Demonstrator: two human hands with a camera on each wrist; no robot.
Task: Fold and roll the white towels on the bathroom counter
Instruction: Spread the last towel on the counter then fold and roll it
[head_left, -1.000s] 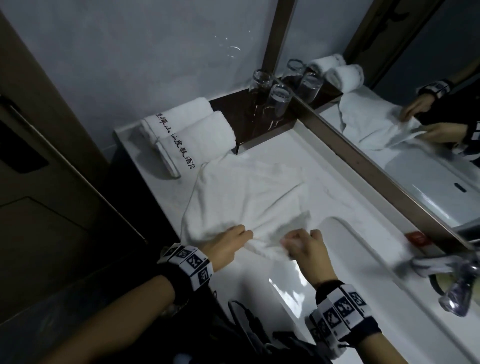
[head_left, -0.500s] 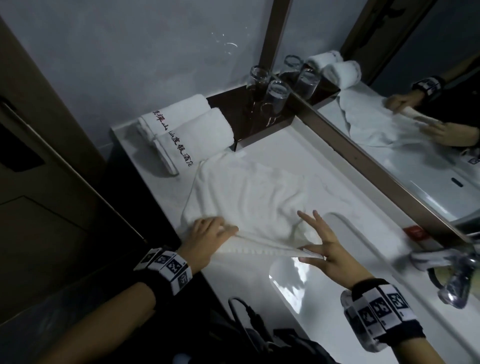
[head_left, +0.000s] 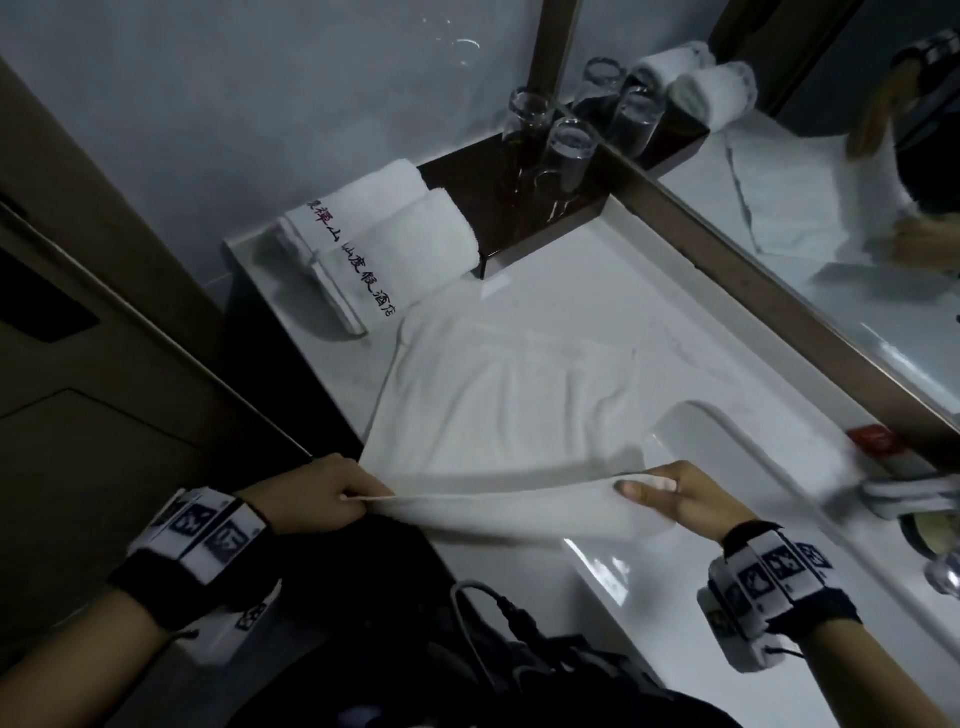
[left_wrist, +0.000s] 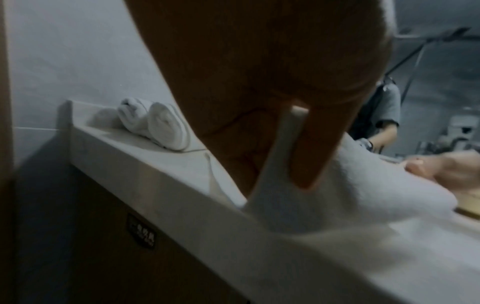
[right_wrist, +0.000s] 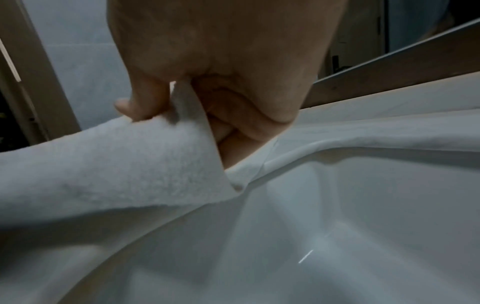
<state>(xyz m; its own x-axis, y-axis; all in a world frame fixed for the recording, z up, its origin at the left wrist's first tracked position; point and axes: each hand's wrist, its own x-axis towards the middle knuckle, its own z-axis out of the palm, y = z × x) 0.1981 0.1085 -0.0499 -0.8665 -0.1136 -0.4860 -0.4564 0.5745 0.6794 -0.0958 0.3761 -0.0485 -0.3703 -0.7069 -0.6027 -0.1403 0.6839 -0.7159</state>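
A white towel (head_left: 488, 410) lies spread on the white counter (head_left: 597, 270), its near edge lifted and stretched taut. My left hand (head_left: 332, 491) pinches the near left corner at the counter's front edge; in the left wrist view the left hand (left_wrist: 272, 127) pinches the towel (left_wrist: 337, 195). My right hand (head_left: 670, 493) grips the near right corner over the sink; in the right wrist view the right hand (right_wrist: 197, 107) has its thumb and curled fingers round the towel (right_wrist: 116, 160). Two rolled white towels (head_left: 384, 244) with dark lettering lie at the counter's far left corner.
A dark tray (head_left: 540, 218) with upturned glasses (head_left: 569, 150) stands against the mirror (head_left: 831, 223). The sink basin (head_left: 753, 519) lies to the right, with a tap (head_left: 914, 499) and a small red packet (head_left: 872, 436). A dark door (head_left: 78, 364) is on the left.
Both hands moved apart and took hold of the towel's near corners. The near edge is now lifted and pulled straight between them, where before it lay bunched under flat fingers.
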